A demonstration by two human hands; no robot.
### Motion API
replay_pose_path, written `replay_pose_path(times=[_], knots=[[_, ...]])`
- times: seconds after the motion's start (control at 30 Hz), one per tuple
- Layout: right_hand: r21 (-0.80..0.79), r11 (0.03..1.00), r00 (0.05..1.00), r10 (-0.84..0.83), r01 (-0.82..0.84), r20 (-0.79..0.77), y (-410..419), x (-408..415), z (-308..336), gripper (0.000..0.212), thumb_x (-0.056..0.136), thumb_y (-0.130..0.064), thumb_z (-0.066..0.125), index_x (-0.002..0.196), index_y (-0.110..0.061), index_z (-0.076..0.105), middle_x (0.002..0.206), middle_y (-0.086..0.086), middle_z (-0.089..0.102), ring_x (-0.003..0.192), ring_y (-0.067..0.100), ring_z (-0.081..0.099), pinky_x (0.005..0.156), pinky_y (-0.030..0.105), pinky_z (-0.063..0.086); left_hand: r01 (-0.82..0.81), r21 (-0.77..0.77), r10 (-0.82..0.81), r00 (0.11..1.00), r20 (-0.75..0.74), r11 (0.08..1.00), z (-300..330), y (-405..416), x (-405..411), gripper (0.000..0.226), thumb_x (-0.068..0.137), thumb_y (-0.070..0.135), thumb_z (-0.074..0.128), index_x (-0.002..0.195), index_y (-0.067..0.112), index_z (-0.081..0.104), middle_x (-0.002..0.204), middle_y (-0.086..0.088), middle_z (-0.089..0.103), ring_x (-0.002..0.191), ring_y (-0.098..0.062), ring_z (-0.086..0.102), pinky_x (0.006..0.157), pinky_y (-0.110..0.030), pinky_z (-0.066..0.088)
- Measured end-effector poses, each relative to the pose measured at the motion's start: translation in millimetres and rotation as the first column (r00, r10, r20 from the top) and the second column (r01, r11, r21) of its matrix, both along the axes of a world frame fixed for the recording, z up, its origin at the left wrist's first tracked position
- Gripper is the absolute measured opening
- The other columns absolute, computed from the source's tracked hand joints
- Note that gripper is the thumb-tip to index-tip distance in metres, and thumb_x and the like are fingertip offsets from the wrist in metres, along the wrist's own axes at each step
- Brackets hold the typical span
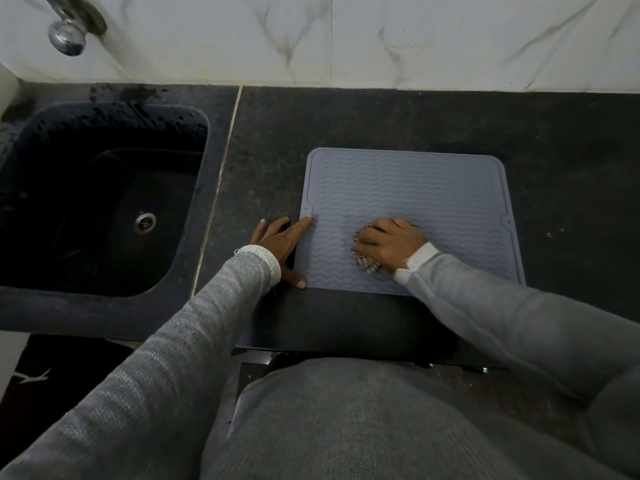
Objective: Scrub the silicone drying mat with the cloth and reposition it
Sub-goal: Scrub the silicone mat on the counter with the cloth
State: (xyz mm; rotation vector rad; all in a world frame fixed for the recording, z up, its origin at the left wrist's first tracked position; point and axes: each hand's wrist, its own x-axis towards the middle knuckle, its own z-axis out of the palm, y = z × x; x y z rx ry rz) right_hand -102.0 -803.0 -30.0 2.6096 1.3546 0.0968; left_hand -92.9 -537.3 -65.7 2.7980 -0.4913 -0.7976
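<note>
Nearest, two grey sleeves reach forward from the body to a dark counter [346,320]. Left hand [282,247] lies flat, fingers straight and spread, forefinger tip on the mat's left rim and thumb at its near-left corner; most of the palm sits on the counter just beside the edge. It grips nothing; it looks to be pinning the mat [408,188]. Right hand [389,245] is on the mat's near half, fingers curled down over a bunched cloth [367,266]; a checked scrap of it shows under the heel of the hand. That hand is motion-blurred, so the exact finger lie is unclear, but the cloth is plainly grasped and pressed to the ribbed face. Mat lies flat on the counter, right of the sink [104,202], its near edge close to the counter's front lip, its wavy ribs running left to right. Its far half lies ahead of the right fingers, away from the body, so the scrub likely needs to travel forward from here. Right hand is the nearer to that part; left is set to hold, and later to shift the mat. Beyond: marble-look wall tiles [415,36], a chrome tap [67,34] above the sink. No brand, label or writing legible anywhere.
</note>
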Motion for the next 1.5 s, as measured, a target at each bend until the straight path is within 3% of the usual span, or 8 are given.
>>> replay_pose_path(times=[0.17,0.23,0.5,0.73,0.9,1.13,1.33,1.5], knots=[[0.016,1.000,1.000,-0.003,0.002,0.022,72.3,4.6,-11.9,0.031,0.083,-0.028,0.058,0.113,-0.033,0.064,0.121,-0.009,0.061,0.110,0.018,0.057,0.083,0.031,0.045,-0.005,0.038,0.004,1.000,0.026,0.999,-1.1,-1.9,-1.4,0.135,0.050,0.060,0.079,0.146,0.036,-0.012,0.156,0.001,0.018,0.144,-0.022,0.000,0.112,-0.050,-0.008],[-0.029,0.999,0.999,0.016,-0.016,0.027,79.2,1.1,-14.2,0.026,0.078,-0.036,0.061,0.104,-0.040,0.068,0.111,-0.018,0.066,0.100,0.009,0.062,0.076,0.023,0.048,-0.008,0.041,0.007,1.000,0.024,0.999,-1.2,-2.7,-1.9,0.135,0.051,0.059,0.080,0.146,0.035,-0.012,0.156,0.000,0.018,0.144,-0.022,0.000,0.112,-0.050,-0.007],[-0.025,1.000,0.999,-0.017,0.018,0.033,16.1,-3.3,-4.1,0.033,0.050,-0.025,0.086,0.081,-0.029,0.075,0.087,-0.008,0.072,0.075,0.017,0.067,0.064,0.025,0.045,-0.013,-0.011,0.013,1.000,-0.012,1.000,1.0,0.8,-1.8,0.132,0.053,0.059,0.079,0.146,0.036,-0.012,0.156,-0.004,0.014,0.144,-0.021,-0.004,0.112,-0.048,-0.011],[0.046,0.999,0.999,0.026,-0.028,0.031,83.8,-12.7,-12.0,0.021,0.066,-0.038,0.074,0.087,-0.037,0.073,0.092,-0.016,0.070,0.083,0.009,0.066,0.065,0.021,0.050,-0.027,0.032,0.026,0.999,0.035,0.999,-4.9,-1.6,-1.8,0.135,0.046,0.059,0.081,0.144,0.040,-0.010,0.154,-0.002,0.022,0.144,-0.021,0.001,0.112,-0.048,-0.005],[0.078,0.996,0.998,0.038,-0.041,0.048,42.9,-20.6,-21.0,0.026,0.079,-0.025,0.051,0.091,-0.029,0.073,0.094,-0.007,0.072,0.078,0.016,0.067,0.061,0.025,0.048,-0.037,-0.027,0.037,0.999,-0.001,0.999,-4.2,2.1,-2.0,0.133,0.048,0.058,0.081,0.144,0.042,-0.011,0.155,-0.004,0.017,0.144,-0.019,-0.002,0.111,-0.048,-0.008],[0.105,0.993,0.996,0.037,-0.045,0.080,22.8,-19.6,-13.9,0.027,0.062,-0.024,0.080,0.087,-0.030,0.073,0.094,-0.006,0.072,0.078,0.018,0.066,0.062,0.025,0.048,-0.025,-0.008,0.025,1.000,-0.016,1.000,0.3,0.1,-1.9,0.132,0.052,0.058,0.080,0.145,0.039,-0.011,0.156,-0.003,0.015,0.144,-0.021,-0.004,0.112,-0.049,-0.008],[0.137,0.986,0.995,0.088,-0.094,0.046,74.1,-28.0,-19.9,0.019,0.069,-0.030,0.074,0.088,-0.033,0.073,0.091,-0.010,0.071,0.080,0.013,0.067,0.061,0.025,0.051,-0.038,0.035,0.037,0.999,0.007,0.999,0.3,-3.5,-2.1,0.131,0.052,0.056,0.080,0.145,0.038,-0.010,0.155,-0.002,0.019,0.144,-0.021,0.000,0.113,-0.050,-0.004],[0.179,0.975,0.986,0.108,-0.129,0.124,19.7,-31.2,-25.4,0.023,0.081,-0.019,0.054,0.089,-0.026,0.075,0.096,-0.004,0.073,0.080,0.018,0.069,0.062,0.025,0.050,-0.027,-0.003,0.027,0.999,-0.023,1.000,0.7,0.3,-1.7,0.132,0.052,0.058,0.080,0.146,0.038,-0.012,0.156,-0.002,0.015,0.144,-0.020,-0.004,0.113,-0.051,-0.007]])
